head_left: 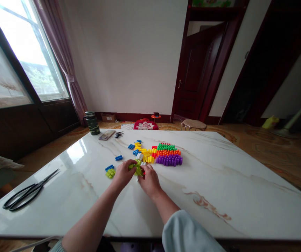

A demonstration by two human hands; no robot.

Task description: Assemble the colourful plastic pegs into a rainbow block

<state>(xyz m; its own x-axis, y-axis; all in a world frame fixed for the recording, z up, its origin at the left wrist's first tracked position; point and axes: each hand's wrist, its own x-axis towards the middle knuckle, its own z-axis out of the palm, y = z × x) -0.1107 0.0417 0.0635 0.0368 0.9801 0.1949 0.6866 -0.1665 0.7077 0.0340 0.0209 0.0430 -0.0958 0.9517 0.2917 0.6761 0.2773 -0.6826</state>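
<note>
My left hand [125, 171] is closed, thumb and fingers pinching a small bunch of lime-green plastic pieces [138, 168]. From the other side my right hand [150, 179] has its fingers bent against the same bunch. A bit of red and white shows by its fingertips, partly hidden. Just beyond the hands lie white pieces [139, 156] and yellow pieces [147, 154]. To the right, peg-like pieces stand upright in packed rows: green [166, 147], orange [168, 153] and purple [169, 160]. Left of my left hand are more lime-green pieces [110, 173] and blue pieces [109, 168].
Black-handled scissors [31, 192] lie at the left of the marble-patterned table [218, 182]. Along its far left edge are a camouflage flask [92, 123], a phone [107, 135] and keys [118, 134]. A stool [194, 124] stands beyond the table.
</note>
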